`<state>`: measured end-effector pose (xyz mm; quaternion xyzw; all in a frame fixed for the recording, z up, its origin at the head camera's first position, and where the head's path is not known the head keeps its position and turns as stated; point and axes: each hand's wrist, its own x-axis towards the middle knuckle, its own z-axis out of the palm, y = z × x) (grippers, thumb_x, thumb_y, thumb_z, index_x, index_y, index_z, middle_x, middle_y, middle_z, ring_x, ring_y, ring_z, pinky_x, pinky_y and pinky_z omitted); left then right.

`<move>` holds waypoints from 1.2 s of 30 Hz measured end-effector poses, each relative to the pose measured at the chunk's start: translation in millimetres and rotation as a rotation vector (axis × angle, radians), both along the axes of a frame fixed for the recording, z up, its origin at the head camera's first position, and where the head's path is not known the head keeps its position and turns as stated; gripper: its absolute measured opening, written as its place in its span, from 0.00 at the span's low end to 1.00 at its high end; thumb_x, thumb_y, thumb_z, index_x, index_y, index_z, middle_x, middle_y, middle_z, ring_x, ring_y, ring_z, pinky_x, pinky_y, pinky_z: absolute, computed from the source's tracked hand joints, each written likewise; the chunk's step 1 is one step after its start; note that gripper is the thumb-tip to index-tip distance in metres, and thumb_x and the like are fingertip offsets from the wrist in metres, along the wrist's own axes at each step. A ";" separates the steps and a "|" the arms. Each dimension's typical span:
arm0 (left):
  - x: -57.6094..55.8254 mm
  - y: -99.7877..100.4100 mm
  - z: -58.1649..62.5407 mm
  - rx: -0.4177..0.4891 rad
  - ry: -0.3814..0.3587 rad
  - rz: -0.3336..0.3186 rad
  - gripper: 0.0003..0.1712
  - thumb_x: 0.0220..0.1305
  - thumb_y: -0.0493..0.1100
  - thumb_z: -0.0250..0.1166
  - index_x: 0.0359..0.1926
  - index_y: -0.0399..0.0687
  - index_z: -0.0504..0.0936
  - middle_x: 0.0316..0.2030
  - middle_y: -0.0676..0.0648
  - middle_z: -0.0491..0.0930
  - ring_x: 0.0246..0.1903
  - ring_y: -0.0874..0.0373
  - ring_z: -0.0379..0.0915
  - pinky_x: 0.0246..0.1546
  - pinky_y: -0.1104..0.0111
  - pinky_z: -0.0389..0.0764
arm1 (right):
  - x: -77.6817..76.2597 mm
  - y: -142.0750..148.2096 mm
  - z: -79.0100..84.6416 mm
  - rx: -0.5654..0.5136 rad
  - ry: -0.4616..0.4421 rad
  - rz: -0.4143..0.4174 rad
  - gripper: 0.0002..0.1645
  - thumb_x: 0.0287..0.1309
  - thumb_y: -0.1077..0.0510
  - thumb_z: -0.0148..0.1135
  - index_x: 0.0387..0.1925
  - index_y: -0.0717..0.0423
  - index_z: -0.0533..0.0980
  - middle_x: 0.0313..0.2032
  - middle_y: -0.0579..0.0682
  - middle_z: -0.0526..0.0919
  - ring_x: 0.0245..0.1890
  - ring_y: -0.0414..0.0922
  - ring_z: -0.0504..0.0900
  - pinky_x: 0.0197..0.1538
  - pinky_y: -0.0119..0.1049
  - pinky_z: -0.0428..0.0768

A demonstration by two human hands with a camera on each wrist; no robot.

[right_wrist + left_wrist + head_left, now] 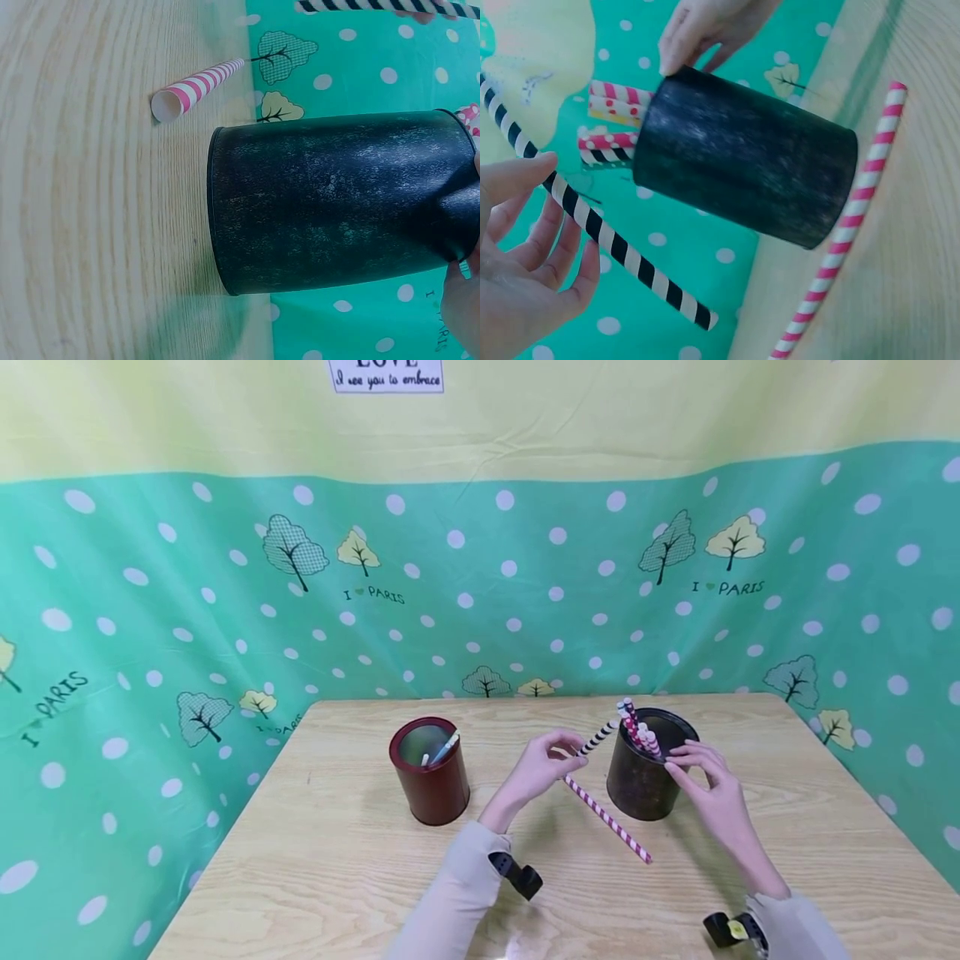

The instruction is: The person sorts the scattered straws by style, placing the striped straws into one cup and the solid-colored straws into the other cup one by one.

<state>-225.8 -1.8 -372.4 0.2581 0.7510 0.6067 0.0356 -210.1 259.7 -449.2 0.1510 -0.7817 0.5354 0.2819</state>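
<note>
My left hand (pixel 538 767) pinches a black-and-white striped paper straw (pixel 627 256) between thumb and fingers, the straw slanting up beside the black can (pixel 637 787). My right hand (pixel 716 795) grips the can's rim on its right side. Several patterned straws (pixel 637 732), pink, dotted and striped, stick out of the can's mouth and lean to the left. On the table, left of the can, lies a pink-and-white striped straw (pixel 609 818), running from below the left hand toward the front.
A dark red can (pixel 437 787) stands to the left on the wooden table (pixel 330 860), with a light blue straw (pixel 446 748) and a white-ended one inside. Behind the table hangs a green dotted cloth (pixel 510 635) printed with trees.
</note>
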 end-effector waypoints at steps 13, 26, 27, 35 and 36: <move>2.2 5.8 23.4 0.201 0.034 0.045 0.13 0.52 0.27 0.59 0.41 0.26 0.73 0.37 0.32 0.74 0.34 0.67 0.70 0.40 0.73 0.74 | 1.3 1.1 -4.1 -0.008 -0.021 -0.004 0.06 0.52 0.65 0.59 0.34 0.62 0.78 0.44 0.48 0.75 0.57 0.36 0.61 0.59 0.21 0.54; 3.1 9.4 59.4 0.315 0.079 0.051 0.14 0.52 0.25 0.57 0.41 0.23 0.70 0.39 0.29 0.72 0.34 0.68 0.69 0.43 0.70 0.74 | 13.0 -12.6 16.4 0.006 -0.049 -0.068 0.05 0.50 0.66 0.60 0.31 0.65 0.77 0.41 0.48 0.75 0.54 0.34 0.63 0.55 0.18 0.59; 2.9 9.4 62.2 0.319 0.087 0.052 0.14 0.52 0.25 0.57 0.42 0.23 0.70 0.39 0.28 0.72 0.34 0.68 0.69 0.43 0.69 0.74 | 12.4 -11.6 15.2 0.009 -0.048 -0.064 0.05 0.50 0.65 0.60 0.31 0.65 0.77 0.41 0.49 0.75 0.54 0.35 0.63 0.55 0.19 0.59; 3.1 12.9 83.5 0.326 0.136 0.077 0.15 0.53 0.27 0.58 0.44 0.26 0.70 0.39 0.31 0.72 0.35 0.67 0.68 0.43 0.70 0.73 | -18.0 14.8 -31.0 0.024 0.017 -0.041 0.07 0.51 0.63 0.61 0.34 0.58 0.78 0.44 0.49 0.76 0.56 0.39 0.63 0.58 0.22 0.58; 3.0 13.5 85.1 0.322 0.132 0.081 0.15 0.54 0.28 0.58 0.44 0.26 0.70 0.40 0.31 0.72 0.36 0.66 0.69 0.44 0.70 0.73 | -22.6 18.3 -37.9 0.029 0.024 -0.050 0.07 0.50 0.63 0.61 0.34 0.57 0.79 0.44 0.48 0.76 0.57 0.39 0.63 0.58 0.22 0.58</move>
